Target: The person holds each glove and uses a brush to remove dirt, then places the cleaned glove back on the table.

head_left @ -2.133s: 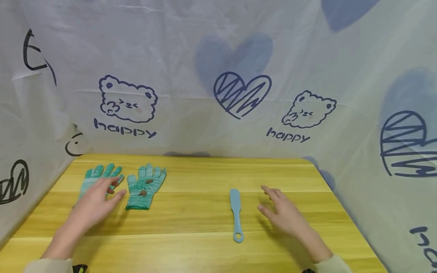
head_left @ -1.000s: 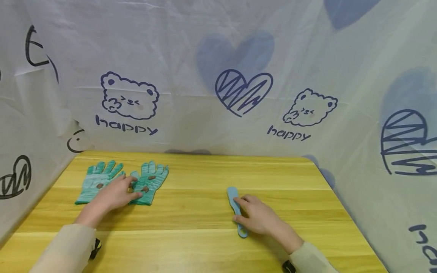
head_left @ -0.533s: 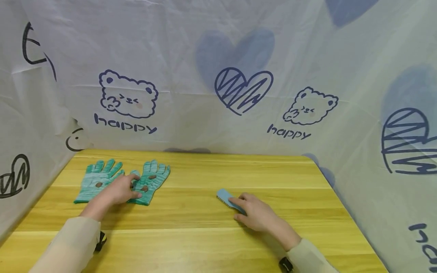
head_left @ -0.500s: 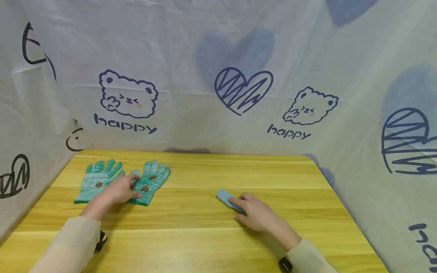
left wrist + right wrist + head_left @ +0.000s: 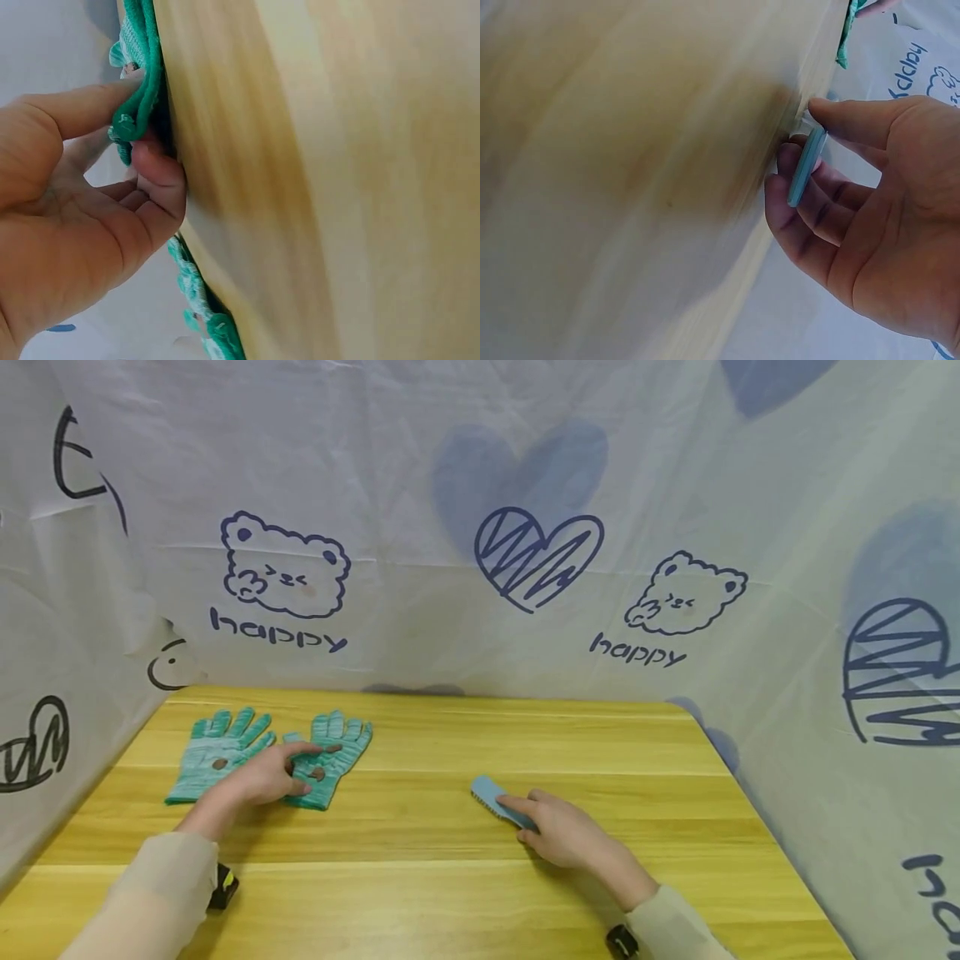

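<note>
Two green-and-white knit gloves lie at the left of the table. My left hand reaches across the left glove to the near-side edge of the right glove. In the left wrist view, thumb and curled fingers pinch the green edge of that glove, thumb above and fingers beneath. Brown spots mark both gloves. Right of centre, my right hand grips a light blue brush by its handle, its short bristles facing left and down. The handle runs between thumb and fingers in the right wrist view.
The wooden table has its far edge against a pale curtain printed with bears and hearts. More curtain hangs along the left and right sides. Bare wood lies between the gloves and the brush.
My left hand moved right from the left glove to the right one and pinched its edge. My right hand moved left, took the brush off the table and turned it, head leftward.
</note>
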A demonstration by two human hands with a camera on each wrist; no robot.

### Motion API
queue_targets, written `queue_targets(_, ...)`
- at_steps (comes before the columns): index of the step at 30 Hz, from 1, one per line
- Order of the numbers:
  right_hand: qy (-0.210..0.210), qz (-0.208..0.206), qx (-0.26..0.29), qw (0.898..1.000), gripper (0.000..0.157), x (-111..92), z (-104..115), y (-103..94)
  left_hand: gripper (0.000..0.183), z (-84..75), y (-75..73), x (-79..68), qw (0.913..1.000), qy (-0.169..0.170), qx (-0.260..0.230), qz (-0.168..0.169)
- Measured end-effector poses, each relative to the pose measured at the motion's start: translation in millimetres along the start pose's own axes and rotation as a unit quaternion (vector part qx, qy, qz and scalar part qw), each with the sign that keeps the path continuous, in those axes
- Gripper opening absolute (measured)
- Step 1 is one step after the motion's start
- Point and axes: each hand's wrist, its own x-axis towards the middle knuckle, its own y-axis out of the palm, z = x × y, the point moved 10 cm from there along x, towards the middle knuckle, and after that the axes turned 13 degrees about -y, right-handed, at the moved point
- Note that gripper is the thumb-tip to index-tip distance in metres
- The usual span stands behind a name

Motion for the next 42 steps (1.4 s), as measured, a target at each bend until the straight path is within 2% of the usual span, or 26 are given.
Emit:
queue_targets(4, 0.007, 0.001, 0.008, 1.000, 0.058, 0.4, -1.2, 2.1, 0.069, 3.3, -0.6, -2.6, 0.9995, 0.011, -0.030, 0.000)
queue_targets(13, 0.010, -0.007, 0.012, 1.000, 0.058, 0.9, -1.8, 1.6, 0.067, 9.0, 1.8, -4.7, 0.9953, -0.017, -0.092, 0.022)
queue_targets(19, 0.014, -0.006, 0.017, 1.000, 0.058, 1.0, -2.9, 2.6, 0.059, 10.5, 1.5, -4.2, 0.9949, -0.030, -0.094, 0.021)
queue_targets(22, 0.015, -0.006, 0.019, 1.000, 0.058, 0.6, -3.3, 2.8, 0.049, 9.9, -1.1, -4.0, 0.9957, -0.030, -0.087, 0.010)
queue_targets(26, 0.016, -0.008, 0.022, 1.000, 0.058, 0.1, -3.4, 2.3, 0.044, 10.0, -6.1, -2.6, 0.9955, -0.031, -0.089, -0.006)
queue_targets(32, 0.014, -0.011, 0.025, 1.000, 0.059, -0.2, -3.5, 2.4, 0.049, 12.2, -8.7, -2.6, 0.9945, -0.040, -0.097, -0.007)
queue_targets(38, 0.012, -0.011, 0.022, 1.000, 0.059, -0.2, -4.0, 2.8, 0.057, 14.1, -3.7, -0.4, 0.9894, -0.045, -0.137, 0.016)
queue_targets(42, 0.014, -0.010, 0.021, 1.000, 0.059, -0.3, -4.8, 3.1, 0.060, 15.1, -3.2, 1.1, 0.9875, -0.044, -0.150, 0.018)
